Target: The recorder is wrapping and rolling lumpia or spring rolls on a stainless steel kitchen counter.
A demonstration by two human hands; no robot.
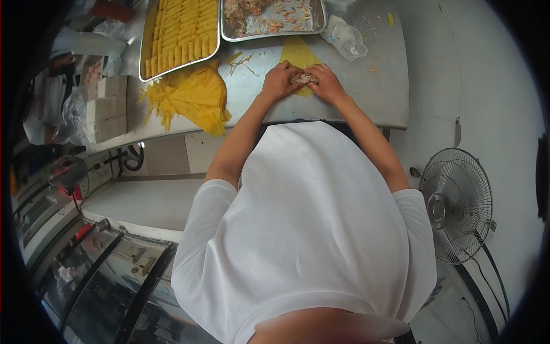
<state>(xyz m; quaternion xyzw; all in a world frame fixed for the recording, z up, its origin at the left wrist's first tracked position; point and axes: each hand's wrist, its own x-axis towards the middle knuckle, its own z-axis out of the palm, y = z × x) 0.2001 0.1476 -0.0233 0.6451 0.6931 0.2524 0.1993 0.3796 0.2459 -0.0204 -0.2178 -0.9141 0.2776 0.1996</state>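
Note:
A thin yellow wrapper sheet [296, 50] lies on the metal table, with a lump of meat filling [304, 78] on its near part. My left hand [281, 81] presses the filling's left end with curled fingers. On the other end, the fingers and thumb of my right hand [325, 83] do the same. Beyond the hands stands a metal tray of filling [275, 38], mixed with orange and green shreds. Rows of yellow rolls [184, 36] fill another metal tray [217, 48] at the upper left. A pile of yellow wrapper sheets [195, 96] sits near the table's front edge, left of my left hand.
A clear plastic bag [346, 38] lies right of the filling tray. Yellow scraps [242, 63] are scattered on the metal table [389, 92]. White blocks [106, 112] are stacked at the left beside crumpled plastic. A standing fan [456, 206] is on the right, near the wall.

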